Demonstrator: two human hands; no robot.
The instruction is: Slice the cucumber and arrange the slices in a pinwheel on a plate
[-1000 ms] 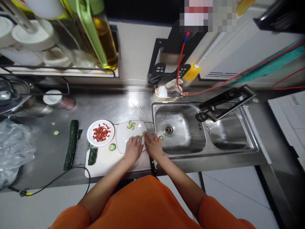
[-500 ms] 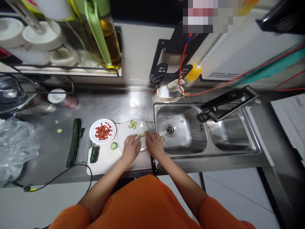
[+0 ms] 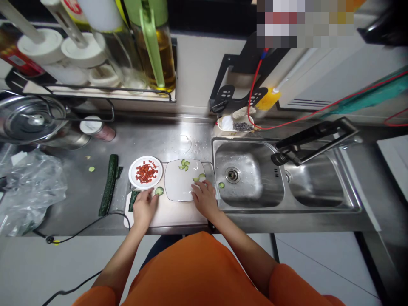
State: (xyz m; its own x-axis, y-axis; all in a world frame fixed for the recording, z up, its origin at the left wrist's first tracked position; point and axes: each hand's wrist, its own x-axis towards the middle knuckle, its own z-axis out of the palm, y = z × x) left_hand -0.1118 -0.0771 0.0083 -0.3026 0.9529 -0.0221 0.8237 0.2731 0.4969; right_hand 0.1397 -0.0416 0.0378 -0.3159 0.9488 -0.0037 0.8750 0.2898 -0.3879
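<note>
My left hand (image 3: pixel 145 209) is over the left part of the cutting board (image 3: pixel 181 216), fingers apart, thumb and fingertips beside a small stack of cucumber slices (image 3: pixel 159 191). Partly behind that hand lies a short cucumber chunk (image 3: pixel 134 200). My right hand (image 3: pixel 205 199) rests at the right edge of the white square plate (image 3: pixel 180 185), fingers spread, just below cucumber slices (image 3: pixel 199 177) there. Toward the plate's far edge, more slices form a pinwheel (image 3: pixel 184 165). A white round plate (image 3: pixel 131 174) holds small red berries (image 3: pixel 146 171), apparently goji.
A long cucumber (image 3: pixel 109 185) lies on the steel counter, with a plastic bag (image 3: pixel 38 191) farther left. To the right is a double sink (image 3: pixel 248 174) with a black faucet (image 3: pixel 306 146). A knife handle, partly hidden, lies under my right wrist. A black cable (image 3: pixel 79 231) crosses the counter's front edge.
My left hand has left the square plate and moved left to the cucumber slices on the board. My right hand has shifted slightly down, uncovering slices on the plate. The view has shifted.
</note>
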